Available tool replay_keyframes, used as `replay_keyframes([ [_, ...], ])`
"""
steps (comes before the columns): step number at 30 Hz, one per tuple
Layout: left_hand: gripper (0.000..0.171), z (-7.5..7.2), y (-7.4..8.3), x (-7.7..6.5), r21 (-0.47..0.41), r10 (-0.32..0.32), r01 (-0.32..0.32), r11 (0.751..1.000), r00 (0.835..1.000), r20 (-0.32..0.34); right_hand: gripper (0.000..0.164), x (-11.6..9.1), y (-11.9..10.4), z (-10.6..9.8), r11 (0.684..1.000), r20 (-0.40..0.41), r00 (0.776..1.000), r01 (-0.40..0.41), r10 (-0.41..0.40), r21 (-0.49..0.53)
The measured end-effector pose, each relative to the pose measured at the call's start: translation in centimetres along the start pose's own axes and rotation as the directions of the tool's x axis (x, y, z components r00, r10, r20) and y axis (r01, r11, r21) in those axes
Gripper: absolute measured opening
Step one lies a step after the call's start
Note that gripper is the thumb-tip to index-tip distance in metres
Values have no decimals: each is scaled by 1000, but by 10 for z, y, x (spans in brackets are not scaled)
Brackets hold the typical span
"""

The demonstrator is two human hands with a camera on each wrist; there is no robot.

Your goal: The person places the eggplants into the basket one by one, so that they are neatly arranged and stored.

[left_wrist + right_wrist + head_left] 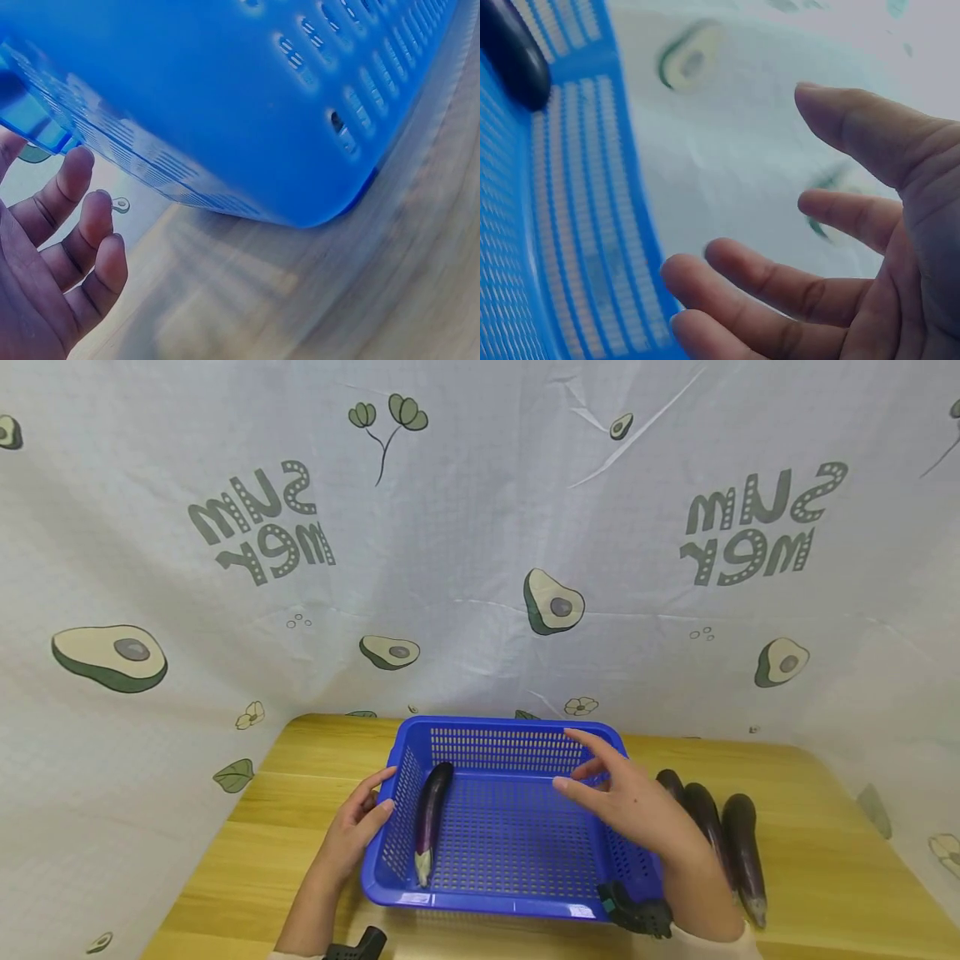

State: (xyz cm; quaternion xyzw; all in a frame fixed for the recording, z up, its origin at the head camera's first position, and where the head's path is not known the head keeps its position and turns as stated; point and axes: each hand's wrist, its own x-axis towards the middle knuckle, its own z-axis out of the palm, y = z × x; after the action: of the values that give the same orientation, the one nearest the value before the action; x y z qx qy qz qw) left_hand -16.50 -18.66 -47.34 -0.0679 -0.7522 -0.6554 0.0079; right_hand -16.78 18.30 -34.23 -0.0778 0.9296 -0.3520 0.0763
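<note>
"Head view is looking down: what are you doing?"

"My left hand (352, 827) is resting on the left rim of the blue basket (491, 906), its fingers loosely bent. My right hand (637, 802) is hanging over the right side, thumb spread wide from the fingers, holding nothing."

"What's lying inside?"

"One eggplant (432, 818) is lying along the left wall, its stalk end pointing towards me. Three more eggplants (742, 852) are lying on the wooden table (825, 843), just beside the basket's right side. A printed cloth (465, 543) is hanging behind everything."

"How should you be working?"

"My judgement: I should be steadying the rim lightly, so nothing is sliding. For lifting an eggplant, I'd be wrapping my right fingers round its thick middle, clearing the rim, and laying it parallel to the first, not dropping it; that glossy skin could be slipping easily."
</note>
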Motion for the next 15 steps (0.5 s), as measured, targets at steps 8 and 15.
replay_keyframes([
  [8, 52, 1, 0, 0, -10, -37, 37, 999, 999, -14, 77, -37, 68, -36, 996, -182, 979, -89, 93, 25],
  [15, 53, 4, -3, 1, -125, -39, 40, 991, 999, 10, 85, -62, 154, -73, 968, -164, 954, -250, 252, 30],
])
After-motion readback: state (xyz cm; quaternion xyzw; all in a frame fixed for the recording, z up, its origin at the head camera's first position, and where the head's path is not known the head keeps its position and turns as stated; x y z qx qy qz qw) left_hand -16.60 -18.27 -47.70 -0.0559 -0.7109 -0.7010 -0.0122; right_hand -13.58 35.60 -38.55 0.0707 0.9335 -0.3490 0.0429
